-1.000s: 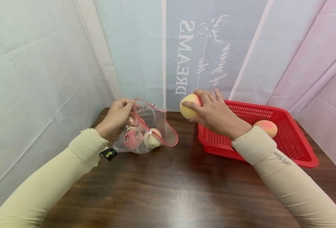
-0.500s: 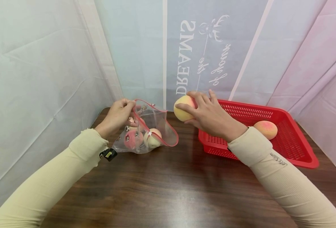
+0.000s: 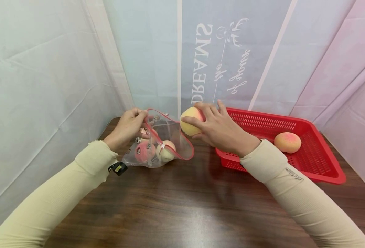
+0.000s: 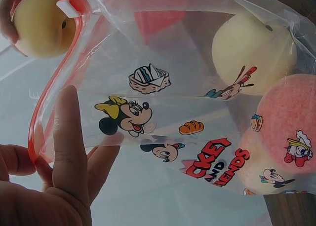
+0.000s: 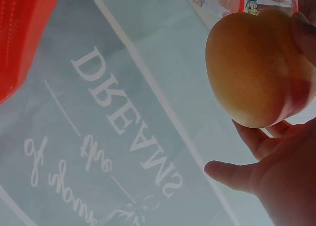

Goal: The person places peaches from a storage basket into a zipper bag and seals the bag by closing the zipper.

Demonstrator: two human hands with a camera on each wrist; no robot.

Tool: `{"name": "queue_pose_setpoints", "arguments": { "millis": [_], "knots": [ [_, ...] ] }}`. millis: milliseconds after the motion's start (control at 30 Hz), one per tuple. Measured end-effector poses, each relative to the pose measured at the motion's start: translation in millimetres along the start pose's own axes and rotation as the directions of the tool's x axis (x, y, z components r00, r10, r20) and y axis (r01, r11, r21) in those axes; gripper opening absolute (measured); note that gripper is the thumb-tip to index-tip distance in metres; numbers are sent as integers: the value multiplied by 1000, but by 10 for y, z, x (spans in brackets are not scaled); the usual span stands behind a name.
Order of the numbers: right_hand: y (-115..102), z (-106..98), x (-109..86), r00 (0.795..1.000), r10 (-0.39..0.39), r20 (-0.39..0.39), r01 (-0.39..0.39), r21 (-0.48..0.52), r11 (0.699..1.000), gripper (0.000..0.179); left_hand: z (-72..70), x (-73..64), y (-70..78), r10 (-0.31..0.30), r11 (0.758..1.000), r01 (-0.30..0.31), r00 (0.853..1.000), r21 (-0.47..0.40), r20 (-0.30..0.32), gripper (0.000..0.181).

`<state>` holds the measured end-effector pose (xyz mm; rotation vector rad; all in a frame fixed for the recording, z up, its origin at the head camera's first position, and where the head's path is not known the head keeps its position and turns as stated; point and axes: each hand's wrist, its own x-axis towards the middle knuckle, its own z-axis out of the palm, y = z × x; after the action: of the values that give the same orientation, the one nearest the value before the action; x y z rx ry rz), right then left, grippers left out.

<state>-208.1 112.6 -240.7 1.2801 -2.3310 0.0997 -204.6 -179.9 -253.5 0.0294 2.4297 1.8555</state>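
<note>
A clear zip bag point(image 3: 170, 128) with a red zip edge and cartoon prints stands on the table, its mouth spread toward the right. My left hand point(image 3: 128, 126) pinches the bag's red edge at the upper left. Several peaches lie inside, among them a pink one point(image 4: 289, 122) and a pale yellow one point(image 4: 252, 53). My right hand point(image 3: 221, 129) grips a yellow peach with a red blush point(image 3: 190, 121) between thumb and fingers. That peach is held in the air right at the bag's mouth, overlapping its right edge in the head view.
A red perforated plastic basket point(image 3: 324, 144) stands on the right, with one peach point(image 3: 287, 142) in it. The brown wooden table point(image 3: 182, 203) stretches toward me. A grey-blue printed curtain point(image 3: 157, 51) closes off the back, and pale cloth hangs at both sides.
My right hand has carried the peach leftward and slightly down, from beside the basket to the bag's mouth. My left hand and the bag have stayed nearly still.
</note>
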Motion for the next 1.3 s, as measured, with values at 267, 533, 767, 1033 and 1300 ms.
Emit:
{"name": "queue_pose_setpoints", "arguments": {
  "millis": [267,533,767,1033,1300],
  "knots": [
    [-84,9,65,1000,-10,0,10,9,1000,54,-11,11,9,1,1000,-1,1000,-8,10,32],
    [-157,16,113,999,-38,0,38,7,999,54,10,23,18,12,1000,-12,1000,-3,3,34],
    [-232,56,169,997,-77,-6,77,14,997,55,16,12,21,9,1000,-10,1000,1,7,36],
    [-301,84,200,996,-84,-23,85,31,996,55,17,-5,19,1,1000,-1,1000,-1,10,34],
    [-346,101,239,995,-94,-15,95,14,995,53,17,-21,15,1,1000,-1,1000,-6,5,32]
  ]
}}
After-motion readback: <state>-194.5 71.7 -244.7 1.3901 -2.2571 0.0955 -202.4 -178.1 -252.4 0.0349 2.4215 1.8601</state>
